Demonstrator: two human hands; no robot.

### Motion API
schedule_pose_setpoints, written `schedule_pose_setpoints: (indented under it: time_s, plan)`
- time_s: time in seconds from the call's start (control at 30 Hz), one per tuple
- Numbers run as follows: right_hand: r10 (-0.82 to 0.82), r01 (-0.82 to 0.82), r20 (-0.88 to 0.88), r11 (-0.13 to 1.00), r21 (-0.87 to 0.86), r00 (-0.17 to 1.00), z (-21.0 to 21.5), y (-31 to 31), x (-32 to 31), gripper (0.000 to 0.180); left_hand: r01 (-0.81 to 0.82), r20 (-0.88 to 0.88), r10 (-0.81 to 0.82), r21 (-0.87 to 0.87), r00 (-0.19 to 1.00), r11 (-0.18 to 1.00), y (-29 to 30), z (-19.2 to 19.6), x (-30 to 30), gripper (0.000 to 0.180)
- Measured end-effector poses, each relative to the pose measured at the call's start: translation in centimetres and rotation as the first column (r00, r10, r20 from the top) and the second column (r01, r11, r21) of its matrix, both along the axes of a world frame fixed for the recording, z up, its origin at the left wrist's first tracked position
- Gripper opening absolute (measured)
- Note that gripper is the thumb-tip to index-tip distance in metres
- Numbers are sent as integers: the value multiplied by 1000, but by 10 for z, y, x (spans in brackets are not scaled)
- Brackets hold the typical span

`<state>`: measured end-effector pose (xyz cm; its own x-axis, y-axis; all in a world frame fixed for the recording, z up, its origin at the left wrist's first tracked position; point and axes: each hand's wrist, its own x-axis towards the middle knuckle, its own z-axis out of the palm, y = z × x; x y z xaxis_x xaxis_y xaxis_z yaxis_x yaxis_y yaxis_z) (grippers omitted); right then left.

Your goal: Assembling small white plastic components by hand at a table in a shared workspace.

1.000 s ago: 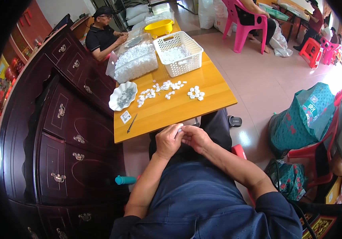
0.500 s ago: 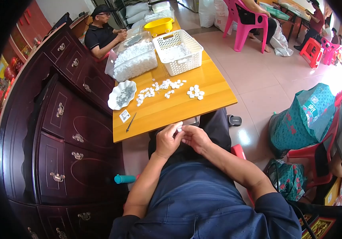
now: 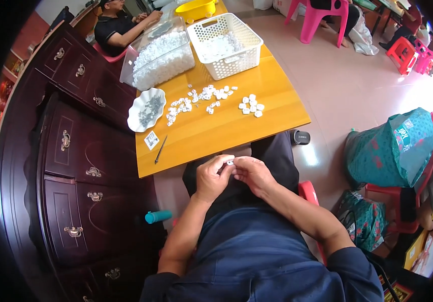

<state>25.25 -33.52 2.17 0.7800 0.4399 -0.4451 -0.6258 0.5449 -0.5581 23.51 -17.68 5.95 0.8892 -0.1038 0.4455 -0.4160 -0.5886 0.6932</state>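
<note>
Over my lap, just off the table's near edge, my two hands meet around a small white plastic piece (image 3: 230,162) with a dark spot on it. My left hand (image 3: 211,178) pinches it between thumb and forefinger. The fingertips of my right hand (image 3: 254,175) close on its other side. On the wooden table (image 3: 216,136) lie a scattered group of small white pieces (image 3: 178,108) and a tighter cluster of white pieces (image 3: 251,104) to the right. A white scalloped dish (image 3: 135,115) holds small grey parts. Nearer me are a thin dark pointed tool (image 3: 161,150) and a printed card (image 3: 151,140).
Farther back stand a clear bin (image 3: 163,63) heaped with white pieces, a white perforated basket (image 3: 234,64) and a yellow tub (image 3: 196,10). A person (image 3: 118,27) sits at the far left. Dark drawers (image 3: 65,141) border my left; a teal bag (image 3: 387,148) stands right.
The whole view has shifted, with the table and its contents appearing slightly higher and nearer. Both hands stay together on the white piece, whose dark spot now shows.
</note>
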Motion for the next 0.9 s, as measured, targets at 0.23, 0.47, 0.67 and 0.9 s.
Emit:
schedule_pose_setpoints:
  time_s: [0.23,0.47,0.67,0.9]
  plan:
    - [-38,39,33,999,-25,999,11,-6,1,14,9,-152,-38,-185,988,983,-3,0,6,25]
    - [-65,69,65,995,-65,996,22,-14,11,15,94,-152,-126,-198,980,976,-3,5,30,27]
    - [-149,152,45,986,-64,988,12,-18,18,16,164,-223,-165,-26,961,986,-17,22,51,26]
    - [-147,149,33,988,-46,989,21,-21,25,18,178,-250,-146,113,957,977,-7,28,77,20]
